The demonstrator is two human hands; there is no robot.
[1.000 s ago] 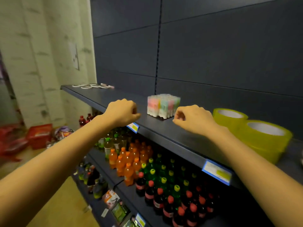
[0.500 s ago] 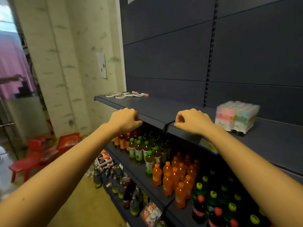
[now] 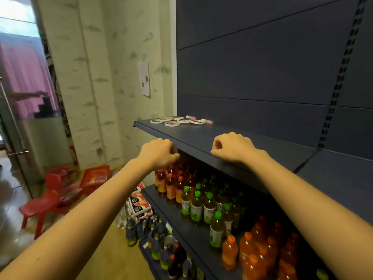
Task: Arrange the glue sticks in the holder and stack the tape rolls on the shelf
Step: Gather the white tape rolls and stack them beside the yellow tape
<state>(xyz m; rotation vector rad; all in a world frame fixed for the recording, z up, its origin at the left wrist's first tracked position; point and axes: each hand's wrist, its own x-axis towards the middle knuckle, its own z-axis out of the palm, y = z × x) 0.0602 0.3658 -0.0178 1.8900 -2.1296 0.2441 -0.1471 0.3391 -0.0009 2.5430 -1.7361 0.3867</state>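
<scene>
The two bare forearms are reaching forward above the lower shelves, where drink bottles are standing in rows. The left grip is hovering at the front edge of the upper shelf. Its fingers are curled in and, as far as I can see, holding nothing. The right grip is resting on that same edge, also curled closed and empty.

Farther along, near the left end of the shelf and well apart from both grips, the flat tape rolls are lying side by side, not stacked. Just beside them some small pink and white pieces are lying on their sides; I am judging these to be the glue sticks. The holder is not showing here.

I am seeing the risk at that open shelf end. A hasty reach could be pushing a roll over the edge, and the round sticks could be rolling off toward the bottles.
</scene>
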